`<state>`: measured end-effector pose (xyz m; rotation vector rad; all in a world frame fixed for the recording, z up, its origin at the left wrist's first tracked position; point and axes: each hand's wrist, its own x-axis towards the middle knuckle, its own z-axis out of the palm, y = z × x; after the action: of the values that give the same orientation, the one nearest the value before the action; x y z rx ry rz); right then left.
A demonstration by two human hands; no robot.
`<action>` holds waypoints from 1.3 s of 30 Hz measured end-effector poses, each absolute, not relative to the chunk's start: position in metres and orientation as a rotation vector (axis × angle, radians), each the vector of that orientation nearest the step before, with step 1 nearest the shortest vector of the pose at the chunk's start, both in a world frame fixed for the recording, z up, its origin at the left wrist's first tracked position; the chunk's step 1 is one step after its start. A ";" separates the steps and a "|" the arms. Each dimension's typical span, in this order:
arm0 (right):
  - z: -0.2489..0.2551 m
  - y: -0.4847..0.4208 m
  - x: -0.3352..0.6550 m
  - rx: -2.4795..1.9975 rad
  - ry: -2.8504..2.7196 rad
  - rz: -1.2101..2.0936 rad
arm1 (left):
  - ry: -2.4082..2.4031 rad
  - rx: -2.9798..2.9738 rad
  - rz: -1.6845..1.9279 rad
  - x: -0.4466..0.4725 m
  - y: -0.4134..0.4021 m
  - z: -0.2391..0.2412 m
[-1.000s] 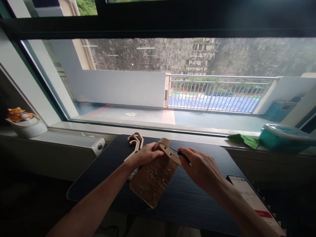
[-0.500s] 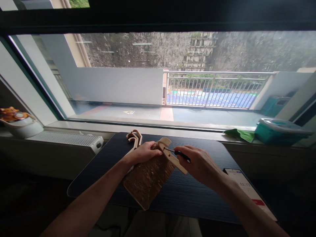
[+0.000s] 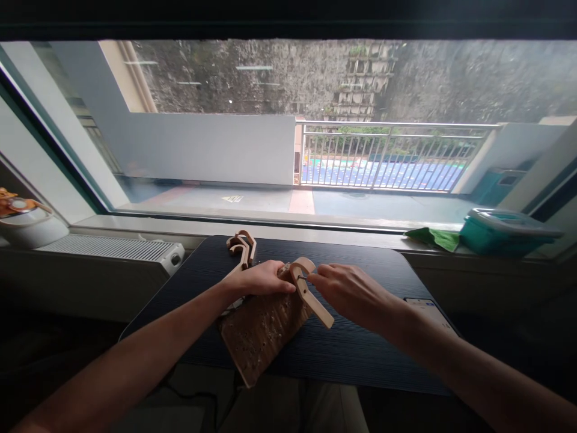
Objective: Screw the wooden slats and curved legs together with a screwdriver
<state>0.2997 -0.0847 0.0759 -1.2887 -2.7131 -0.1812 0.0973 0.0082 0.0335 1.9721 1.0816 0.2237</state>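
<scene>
My left hand (image 3: pixel 260 280) presses down on the top end of a rough brown wooden board (image 3: pixel 261 328) that lies on the dark table (image 3: pixel 360 352) and juts over its near edge. A pale wooden hook-shaped piece (image 3: pixel 308 290) rests across the board's upper right corner. My right hand (image 3: pixel 349 291) is closed just right of the hook's curved end, its fingertips at the hook. In the earlier frames it holds a thin dark-handled tool; now the fingers hide it. Two more pale hook-shaped pieces (image 3: pixel 242 248) lie behind my left hand.
A phone (image 3: pixel 430 313) with a lit screen lies on the table at the right. On the window sill sit a green cloth (image 3: pixel 435 238) and a teal box (image 3: pixel 505 231). A white radiator (image 3: pixel 112 249) and a white pot (image 3: pixel 27 224) stand at the left.
My right hand slid left toward the hook's curved end, and the dark-handled tool has gone out of sight behind its fingers. The view has tilted down slightly. My left hand stays on the board.
</scene>
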 end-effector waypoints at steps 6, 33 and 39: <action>0.056 -0.078 0.303 -1.433 -2.462 0.088 | 1.149 2.039 0.215 0.098 0.003 0.030; 0.036 -0.094 0.309 -1.494 -2.538 -0.487 | 1.390 2.370 -0.093 0.116 -0.004 0.045; 0.037 -0.085 0.317 -1.864 -2.040 0.498 | 1.415 2.458 -0.114 0.122 -0.016 0.047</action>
<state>0.3173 -0.0850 0.0373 -1.8640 -2.0398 0.4979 0.1223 -0.0158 0.0466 2.4576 1.4146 -0.1135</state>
